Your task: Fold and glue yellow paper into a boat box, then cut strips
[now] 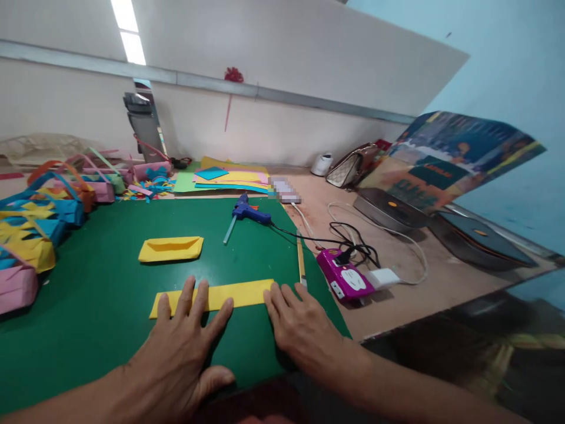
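Observation:
A long folded strip of yellow paper (247, 294) lies flat on the green board (110, 330). My left hand (180, 335) is open, its fingers spread over the strip's left and middle part. At the strip's right end, my right hand (300, 321) has its fingers close together and pressed on the paper's edge; its thumb is mostly hidden. Beyond my left hand sits a small yellow paper tray shape (171, 249) with folded-up sides. Farther back rests a blue glue gun (249, 211) with a clear glue stick.
Several coloured paper baskets (55, 218) crowd the left side. Stacked paper sheets (233, 176) and a phone (285, 191) lie at the back. On the right are a purple power strip (344, 275) with tangled cords, a yellow cutter knife (301, 259), and pouches (481, 238).

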Tool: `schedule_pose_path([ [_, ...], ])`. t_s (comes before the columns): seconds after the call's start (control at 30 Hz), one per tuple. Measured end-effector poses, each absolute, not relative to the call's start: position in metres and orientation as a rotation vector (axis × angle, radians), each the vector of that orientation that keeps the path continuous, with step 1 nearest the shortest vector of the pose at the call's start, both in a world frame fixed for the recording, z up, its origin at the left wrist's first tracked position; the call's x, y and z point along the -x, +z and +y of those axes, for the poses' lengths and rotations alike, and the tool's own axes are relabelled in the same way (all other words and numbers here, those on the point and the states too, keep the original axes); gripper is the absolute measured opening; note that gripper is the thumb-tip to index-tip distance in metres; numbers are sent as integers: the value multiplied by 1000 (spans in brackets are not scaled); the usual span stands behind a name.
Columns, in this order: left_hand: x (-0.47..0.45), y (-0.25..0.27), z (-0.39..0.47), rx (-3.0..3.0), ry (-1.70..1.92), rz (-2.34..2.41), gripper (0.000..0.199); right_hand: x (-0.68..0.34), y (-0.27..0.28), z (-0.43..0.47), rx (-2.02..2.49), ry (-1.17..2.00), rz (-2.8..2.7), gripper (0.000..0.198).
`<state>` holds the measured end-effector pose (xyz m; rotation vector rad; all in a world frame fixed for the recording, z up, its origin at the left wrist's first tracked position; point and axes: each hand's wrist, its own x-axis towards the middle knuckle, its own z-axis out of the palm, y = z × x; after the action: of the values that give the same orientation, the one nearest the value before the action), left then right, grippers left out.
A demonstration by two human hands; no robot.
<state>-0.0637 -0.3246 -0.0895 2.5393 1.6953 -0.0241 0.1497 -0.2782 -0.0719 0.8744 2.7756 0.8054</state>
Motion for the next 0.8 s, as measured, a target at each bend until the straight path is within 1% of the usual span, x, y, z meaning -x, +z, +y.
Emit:
schedule_pose_path([
  [0.13,65,-90,-326,-2530,-33,1705,72,-161,-74,-274,-926,811,2776,31],
  [0.23,65,-88,-326,-2599,28,1663,71,-161,-75,-273,-923,823,2760,27],
  [0.3,64,-86,-322,-2725,78,1539,72,-160,-76,-273,-903,836,2741,23],
  [0.37,63,-85,-316,-2814,88,1368,76,-159,-77,-273,-865,866,2734,19],
  [0.43,62,-86,-310,-2811,76,1237,79,-159,-78,-272,-843,894,2729,16],
  [0.53,61,-88,-303,-2769,67,1169,76,-158,-77,-273,-848,876,2735,14],
  [0.63,62,-91,-302,-2764,38,1171,73,-153,-75,-278,-970,838,2745,18],
  [0.7,63,-93,-303,-2775,22,1168,71,-147,-75,-283,-1018,778,2805,24],
  [0.8,63,-97,-304,-2812,48,1163,72,-142,-82,-289,-955,573,3018,36],
])
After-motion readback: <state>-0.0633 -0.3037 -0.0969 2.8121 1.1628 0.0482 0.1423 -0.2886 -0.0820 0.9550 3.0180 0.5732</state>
